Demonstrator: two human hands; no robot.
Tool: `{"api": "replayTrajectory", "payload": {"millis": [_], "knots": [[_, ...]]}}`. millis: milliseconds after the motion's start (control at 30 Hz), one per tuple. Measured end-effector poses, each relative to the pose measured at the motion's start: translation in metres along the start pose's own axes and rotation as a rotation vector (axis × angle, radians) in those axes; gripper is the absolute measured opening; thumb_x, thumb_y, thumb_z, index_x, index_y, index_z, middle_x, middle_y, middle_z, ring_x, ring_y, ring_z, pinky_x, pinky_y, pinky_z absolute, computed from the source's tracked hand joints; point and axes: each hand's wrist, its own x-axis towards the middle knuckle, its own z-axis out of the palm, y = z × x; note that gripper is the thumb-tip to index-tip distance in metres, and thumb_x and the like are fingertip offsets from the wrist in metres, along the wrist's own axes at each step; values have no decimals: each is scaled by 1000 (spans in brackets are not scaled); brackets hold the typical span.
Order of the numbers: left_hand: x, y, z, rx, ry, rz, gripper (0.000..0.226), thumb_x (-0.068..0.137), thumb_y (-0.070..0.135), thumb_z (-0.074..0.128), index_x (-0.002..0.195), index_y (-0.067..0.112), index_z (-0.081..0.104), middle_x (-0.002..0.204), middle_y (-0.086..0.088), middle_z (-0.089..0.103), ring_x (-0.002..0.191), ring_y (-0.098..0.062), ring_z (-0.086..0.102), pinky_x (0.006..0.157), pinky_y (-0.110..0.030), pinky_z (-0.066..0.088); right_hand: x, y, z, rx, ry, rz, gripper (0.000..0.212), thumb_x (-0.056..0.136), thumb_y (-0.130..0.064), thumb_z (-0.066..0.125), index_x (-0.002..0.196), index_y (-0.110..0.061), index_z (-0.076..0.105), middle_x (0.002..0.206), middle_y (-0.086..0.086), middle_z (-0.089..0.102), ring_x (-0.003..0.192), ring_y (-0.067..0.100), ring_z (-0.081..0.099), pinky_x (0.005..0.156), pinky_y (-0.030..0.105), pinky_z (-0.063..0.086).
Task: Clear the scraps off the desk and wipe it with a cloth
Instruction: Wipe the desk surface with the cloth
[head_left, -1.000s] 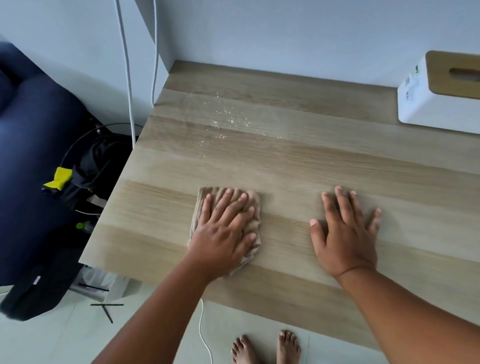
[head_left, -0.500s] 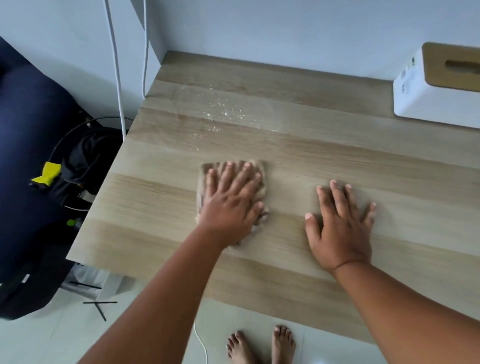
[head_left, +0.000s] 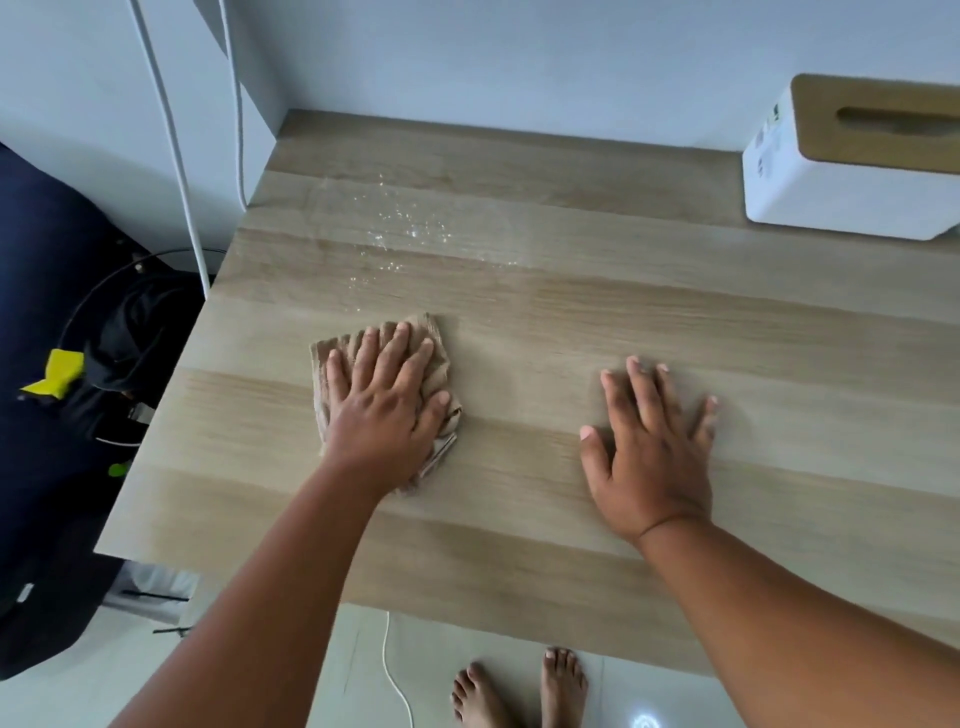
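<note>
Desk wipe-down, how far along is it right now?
No large scraps show on the desk. In hand: the left hand presses the cloth flat while the right hand rests on bare wood. Left: the specks beyond the cloth.

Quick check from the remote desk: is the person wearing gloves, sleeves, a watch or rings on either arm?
Nothing worn shows. The left hand and right hand are bare, no gloves, rings or watch visible, and both forearms are uncovered as far as the frame reaches.
</note>
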Motion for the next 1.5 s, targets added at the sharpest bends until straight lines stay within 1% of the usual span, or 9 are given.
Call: {"api": "replayTrajectory", "payload": {"millis": [133,367,500,667,867,1033,1200,1333,1500], "knots": [[12,47,11,43,-36,122,73,97,64,26,162,34,23,174,4,8,160,-27,-4,125,-62,-3,1,-1,0,12,9,5,69,93,-55,34,158,-29,35,172,-1,16,160,26,6,121,71,3],[-42,6,2,-133,38,538,53,98,46,61,143,19,60,162,0,41,156,-25,27,122,-61,24,0,0,-2,-10,3,-3,70,94,-56,31,158,-28,35,172,0,16,160,26,7,121,71,5],[-32,-36,-10,-105,61,358,55,97,50,52,140,17,62,161,-2,44,156,-24,27,121,-62,24,-1,0,-2,-12,-1,-7,70,95,-56,31,160,-28,32,173,0,14,160,26,5,121,71,5],[19,6,0,-6,9,39,69,98,60,32,160,29,32,172,2,16,160,-21,2,127,-56,-1,0,1,0,-9,2,-7,70,95,-56,32,160,-28,31,173,-1,13,160,26,4,122,71,3],[15,73,15,-30,-1,335,63,99,54,39,157,29,41,170,1,25,159,-29,13,123,-64,13,0,1,2,-15,27,-6,70,93,-55,34,158,-27,36,172,-1,19,160,27,10,121,71,6],[-31,34,10,-131,23,535,55,99,43,61,149,23,54,165,2,35,157,-22,23,122,-61,24,0,0,1,-27,20,-8,70,94,-54,34,158,-27,35,172,0,19,160,27,9,121,71,6],[-27,-26,-4,-71,30,307,58,99,49,48,152,25,50,166,2,34,158,-21,21,121,-62,24,0,2,4,-17,39,-14,69,95,-54,35,158,-27,35,172,1,18,160,27,7,121,72,5],[7,9,5,1,25,59,67,99,57,35,159,29,37,171,2,22,160,-23,8,126,-60,7,0,3,7,-17,60,-18,70,94,-54,37,158,-26,36,172,1,18,160,28,9,121,72,6],[27,65,15,4,-13,174,67,99,56,33,160,28,33,172,0,18,160,-28,6,124,-62,11,0,4,8,-19,70,-17,70,93,-54,37,157,-26,36,172,-1,19,160,27,11,121,71,6]]}}
